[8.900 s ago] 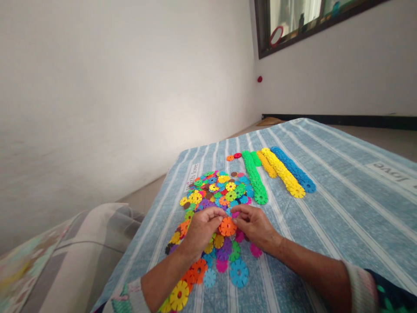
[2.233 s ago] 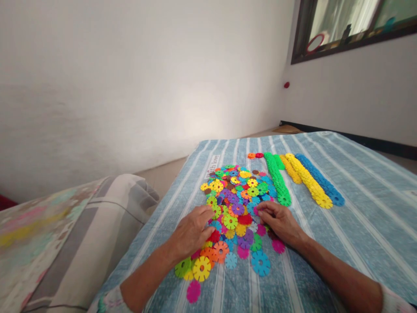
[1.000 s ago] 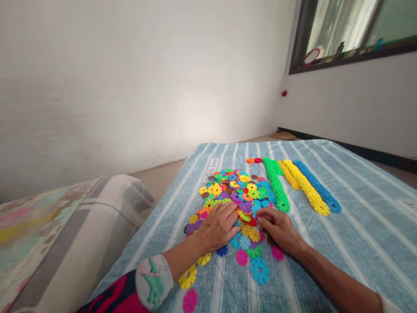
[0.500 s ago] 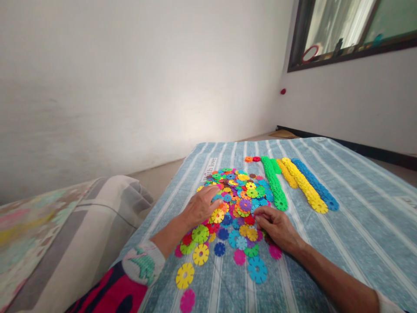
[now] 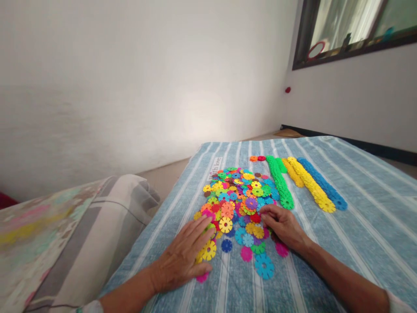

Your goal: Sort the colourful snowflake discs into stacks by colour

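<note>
Now the left hand (image 5: pixel 185 254) has come down from the far left of the loose discs (image 5: pixel 251 204) to their near left edge, and a pink disc (image 5: pixel 202 277) that lay apart sits closer to the rest, by its thumb. As I judge it, this tidies the strays inward and leaves the upper left of the heap easier to pick over. That hand is palm down with fingers spread, gripping nothing, its fingers beside a yellow disc (image 5: pixel 209 251). The right hand (image 5: pixel 283 226) has stayed at the heap's right edge, thumb and fingertips together; I cannot tell whether they pinch a disc. Beyond it, the green row (image 5: pixel 278 180), yellow row (image 5: pixel 308 182) and blue row (image 5: pixel 321 180) lie as before

Everything rests on a blue striped cloth (image 5: pixel 365 226), with folded bedding (image 5: pixel 107 221) to the left, a pale wall (image 5: pixel 130 87) ahead and a window (image 5: pixel 342 26) at upper right
</note>
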